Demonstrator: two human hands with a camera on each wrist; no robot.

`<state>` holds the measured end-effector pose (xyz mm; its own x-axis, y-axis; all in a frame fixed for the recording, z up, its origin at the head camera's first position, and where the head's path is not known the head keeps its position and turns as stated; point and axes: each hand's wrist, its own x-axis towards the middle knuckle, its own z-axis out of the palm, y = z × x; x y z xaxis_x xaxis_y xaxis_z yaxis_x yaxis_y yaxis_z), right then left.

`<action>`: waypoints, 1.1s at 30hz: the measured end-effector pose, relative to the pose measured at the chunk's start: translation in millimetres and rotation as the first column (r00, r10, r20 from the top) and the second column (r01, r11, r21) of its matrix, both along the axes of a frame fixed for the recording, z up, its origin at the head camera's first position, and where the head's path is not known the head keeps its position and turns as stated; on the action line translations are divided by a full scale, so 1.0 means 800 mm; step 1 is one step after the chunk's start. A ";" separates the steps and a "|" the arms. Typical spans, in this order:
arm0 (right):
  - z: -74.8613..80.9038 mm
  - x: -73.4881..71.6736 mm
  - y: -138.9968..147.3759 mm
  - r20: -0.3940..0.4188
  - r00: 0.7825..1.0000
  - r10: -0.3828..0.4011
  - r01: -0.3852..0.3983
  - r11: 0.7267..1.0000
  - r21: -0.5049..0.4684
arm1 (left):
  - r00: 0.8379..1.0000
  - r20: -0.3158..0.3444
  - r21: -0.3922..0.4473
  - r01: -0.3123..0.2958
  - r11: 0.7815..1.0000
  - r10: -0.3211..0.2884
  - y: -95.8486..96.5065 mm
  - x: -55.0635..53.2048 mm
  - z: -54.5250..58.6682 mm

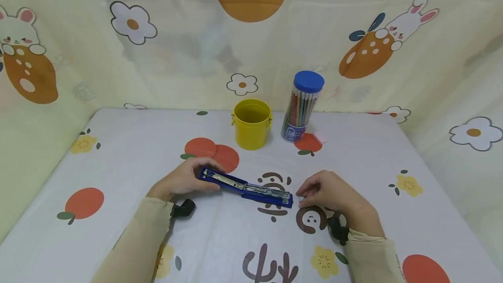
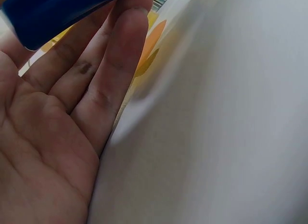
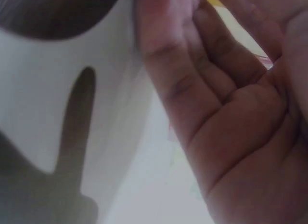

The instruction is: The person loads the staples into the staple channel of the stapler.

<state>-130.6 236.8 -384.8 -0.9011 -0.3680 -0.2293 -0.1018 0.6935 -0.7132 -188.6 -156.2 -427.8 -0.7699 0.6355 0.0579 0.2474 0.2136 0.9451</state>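
A blue stapler is spread wide open, its metal channel and spring showing, slanting down to the right above the table. My left hand grips its left end between thumb and fingers. In the left wrist view, the blue end of the stapler lies against the fingers, with the palm beside it. Just past the stapler's right end, my right hand pinches a small whitish piece with thumb and fingertips; its kind is too small to tell. The right wrist view shows curled fingers, with the piece hidden.
A yellow bucket stands at the back middle of the table. To its right is a clear jar of pencils with a blue lid, beside a small pink block. Patterned cloth hangs behind the table.
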 end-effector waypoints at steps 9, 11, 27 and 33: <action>-0.002 0.005 -0.004 0.041 0.993 -0.107 0.103 0.991 0.086 | 1.000 0.015 -0.006 -0.019 1.000 0.019 -0.001 0.007 0.000; -0.003 0.007 -0.003 0.041 0.992 -0.122 0.118 0.989 0.095 | 1.000 0.018 0.000 -0.019 1.000 0.019 -0.001 0.009 -0.001; 0.013 0.006 0.000 -0.036 0.999 -0.039 0.040 0.999 0.019 | 0.999 0.024 0.006 -0.026 1.000 0.026 0.001 0.007 0.004; 0.021 0.007 -0.007 -0.090 0.996 -0.019 0.014 0.998 -0.056 | 1.000 0.020 -0.001 -0.024 1.000 0.024 0.002 0.004 0.002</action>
